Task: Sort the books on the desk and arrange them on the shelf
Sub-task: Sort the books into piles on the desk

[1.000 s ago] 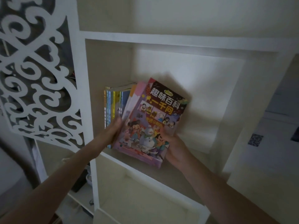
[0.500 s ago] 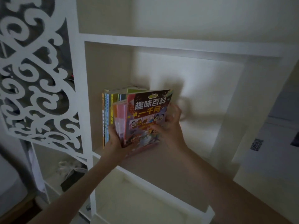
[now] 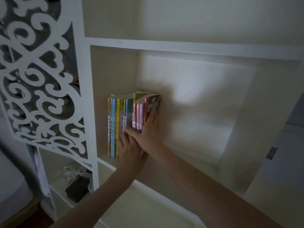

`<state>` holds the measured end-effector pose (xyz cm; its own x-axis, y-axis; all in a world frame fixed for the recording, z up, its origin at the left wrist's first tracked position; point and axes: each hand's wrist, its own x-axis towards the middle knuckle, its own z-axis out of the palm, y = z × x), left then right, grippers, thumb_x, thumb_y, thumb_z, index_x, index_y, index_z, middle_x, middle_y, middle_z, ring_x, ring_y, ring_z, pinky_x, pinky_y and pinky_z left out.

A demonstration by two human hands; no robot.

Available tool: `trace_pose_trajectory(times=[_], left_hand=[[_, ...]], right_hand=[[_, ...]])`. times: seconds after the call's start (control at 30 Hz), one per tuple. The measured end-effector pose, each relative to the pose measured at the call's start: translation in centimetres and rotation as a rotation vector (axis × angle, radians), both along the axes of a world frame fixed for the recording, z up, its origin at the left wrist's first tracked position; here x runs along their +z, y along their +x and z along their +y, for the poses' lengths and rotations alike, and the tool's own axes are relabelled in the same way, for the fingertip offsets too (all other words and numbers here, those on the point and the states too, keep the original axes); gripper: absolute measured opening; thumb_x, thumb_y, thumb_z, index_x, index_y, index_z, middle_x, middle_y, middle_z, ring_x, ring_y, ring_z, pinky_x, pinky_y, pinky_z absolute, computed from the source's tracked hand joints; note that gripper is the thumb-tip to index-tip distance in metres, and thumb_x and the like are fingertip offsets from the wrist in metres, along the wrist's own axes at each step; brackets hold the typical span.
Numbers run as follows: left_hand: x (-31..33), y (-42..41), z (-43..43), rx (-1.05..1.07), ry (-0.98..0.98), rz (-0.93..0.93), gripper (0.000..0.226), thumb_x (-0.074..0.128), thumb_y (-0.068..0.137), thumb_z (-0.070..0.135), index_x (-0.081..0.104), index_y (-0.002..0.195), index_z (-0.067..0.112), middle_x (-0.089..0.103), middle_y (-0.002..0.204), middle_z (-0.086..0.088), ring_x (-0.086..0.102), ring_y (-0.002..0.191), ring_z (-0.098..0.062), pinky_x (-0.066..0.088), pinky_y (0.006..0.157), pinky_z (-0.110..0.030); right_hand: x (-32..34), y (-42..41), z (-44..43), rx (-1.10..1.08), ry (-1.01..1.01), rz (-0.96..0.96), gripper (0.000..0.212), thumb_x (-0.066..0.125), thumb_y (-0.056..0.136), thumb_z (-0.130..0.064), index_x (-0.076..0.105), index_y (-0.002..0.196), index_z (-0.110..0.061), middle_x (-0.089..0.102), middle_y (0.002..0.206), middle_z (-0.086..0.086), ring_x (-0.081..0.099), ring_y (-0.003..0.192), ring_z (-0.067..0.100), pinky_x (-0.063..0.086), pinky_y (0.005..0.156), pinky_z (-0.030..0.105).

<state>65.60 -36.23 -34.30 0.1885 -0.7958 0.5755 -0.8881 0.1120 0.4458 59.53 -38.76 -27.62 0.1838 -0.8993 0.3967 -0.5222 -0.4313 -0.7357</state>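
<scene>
Several thin books (image 3: 117,125) stand upright at the left end of a white shelf compartment (image 3: 227,176). The rightmost one has a dark colourful cover (image 3: 155,104), and pink and orange spines (image 3: 139,116) sit beside it. My right hand (image 3: 148,132) presses flat against that cover, its thumb lying across the spines. My left hand (image 3: 127,147) touches the lower part of the spines with straight fingers. Both hands hide the bottoms of the right-hand books.
A white carved lattice panel (image 3: 41,79) borders the compartment on the left. Below it, a lower cubby holds a dark box and cords (image 3: 77,186). Right of the books the compartment is free up to its side wall (image 3: 266,129). Another shelf board (image 3: 181,46) runs above.
The tilted bundle with the colourful cover has been swung upright and pushed in against the standing books. Both hands went from gripping it to pressing on its cover and spines.
</scene>
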Motion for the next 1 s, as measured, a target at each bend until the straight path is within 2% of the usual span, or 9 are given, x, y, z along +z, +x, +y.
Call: trace_pose_trajectory(times=[0.13,0.23,0.4,0.53,0.6,0.67,0.77,0.87,1.0], left_hand=[[-1.6,3.8,0.6,0.109,-0.312,-0.019,0.096,0.069,0.069,0.055,0.038,0.138,-0.004,0.034,0.138,-0.028,0.03,0.129,-0.042,0.03,0.102,-0.057],[-1.5,4.7,-0.2,0.078,-0.196,0.042,0.121,0.032,0.071,0.087,0.012,0.146,-0.005,0.014,0.153,-0.031,0.002,0.14,-0.052,0.003,0.108,-0.063],[-1.1,3.3,-1.2,0.053,-0.166,-0.093,0.103,0.015,0.082,0.081,-0.008,0.15,0.007,0.016,0.148,-0.037,0.02,0.135,-0.055,0.013,0.108,-0.07],[-1.0,1.0,-3.2,-0.052,-0.145,0.078,0.128,0.027,0.073,0.089,0.01,0.143,-0.016,-0.001,0.153,-0.033,-0.011,0.145,-0.035,-0.003,0.116,-0.042],[-1.2,0.5,-3.8,-0.052,-0.122,0.077,0.134,0.03,0.067,0.092,0.008,0.144,-0.015,-0.003,0.154,-0.031,-0.021,0.144,-0.026,-0.007,0.113,-0.034],[-1.8,0.7,-4.2,-0.018,-0.145,0.057,0.135,0.027,0.066,0.093,0.002,0.145,-0.013,-0.009,0.155,-0.028,-0.023,0.144,-0.027,-0.003,0.116,-0.043],[-1.8,1.0,-3.5,0.097,-0.133,0.068,0.131,0.015,0.064,0.094,0.0,0.149,-0.005,-0.004,0.154,-0.028,-0.01,0.143,-0.039,0.008,0.108,-0.064],[-1.2,1.3,-3.2,0.088,-0.122,0.125,0.133,0.015,0.061,0.097,-0.003,0.147,-0.004,0.001,0.152,-0.034,-0.003,0.14,-0.044,0.011,0.105,-0.065],[-1.9,1.8,-4.2,0.065,-0.148,0.125,0.121,0.021,0.072,0.09,0.001,0.146,-0.005,0.008,0.15,-0.038,0.008,0.14,-0.046,0.02,0.108,-0.059]], right_hand=[[-0.7,-0.3,-0.2,0.023,-0.036,0.064,0.118,0.067,0.081,-0.054,-0.016,0.151,-0.009,-0.004,0.162,0.012,0.005,0.149,0.032,0.017,0.12,0.051],[-1.1,-0.1,-0.7,-0.017,-0.1,0.137,0.125,0.066,0.072,-0.065,-0.011,0.152,-0.008,0.0,0.161,0.014,0.012,0.148,0.033,0.025,0.117,0.052],[-1.4,-0.4,-1.9,-0.028,-0.198,-0.112,0.119,0.084,0.047,-0.058,0.009,0.136,-0.032,0.027,0.144,0.012,0.041,0.132,0.028,0.041,0.108,0.049],[-1.5,-1.5,-3.0,-0.003,-0.155,-0.223,0.134,0.09,0.042,-0.058,0.004,0.144,-0.037,0.023,0.147,0.003,0.034,0.137,0.021,0.036,0.112,0.043],[-0.9,-1.7,-3.2,0.001,-0.076,-0.151,0.136,0.089,0.044,-0.063,-0.001,0.144,-0.042,0.021,0.152,0.0,0.028,0.141,0.023,0.033,0.113,0.048],[-0.4,-1.6,-2.6,-0.033,-0.06,-0.086,0.139,0.089,0.046,-0.061,-0.004,0.146,-0.038,0.019,0.154,0.003,0.023,0.142,0.026,0.031,0.114,0.049],[1.6,-1.5,-1.6,-0.019,-0.286,-0.056,0.14,0.089,0.05,-0.055,-0.002,0.152,-0.026,0.006,0.159,0.011,0.011,0.147,0.028,0.025,0.116,0.048],[3.8,-2.1,-2.3,0.045,-0.504,0.182,0.131,0.082,0.056,-0.059,0.001,0.154,-0.025,-0.006,0.162,0.014,-0.009,0.148,0.03,0.01,0.118,0.058],[6.2,-1.8,-4.1,0.15,-0.385,0.382,0.099,0.079,0.067,-0.057,0.035,0.149,-0.023,0.032,0.156,0.004,0.022,0.145,0.03,0.023,0.117,0.053]])
